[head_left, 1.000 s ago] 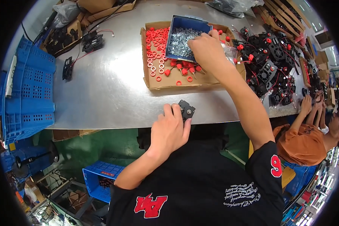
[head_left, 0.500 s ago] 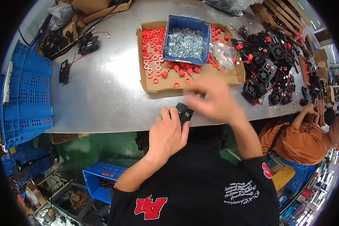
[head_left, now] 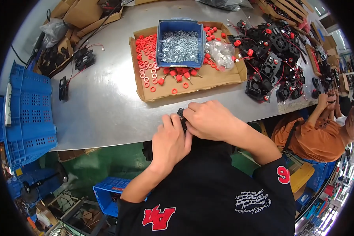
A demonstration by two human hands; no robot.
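Steel counter (head_left: 106, 106), near edge: both hands meet over one small black part (head_left: 181, 116), which sits at the counter's front rim directly ahead of the person, well short of the cardboard tray (head_left: 224, 78) with its red washers (head_left: 145, 51) and blue bin of metal nuts (head_left: 180, 41). The left hand (head_left: 170, 141) is curled against the part from the near-left side, and the right hand (head_left: 210, 120) covers it from the right, fingers closed on it (its long axis is hidden beneath them). Both hands touch the part, so neither is nearer; the tray lies straight beyond it.
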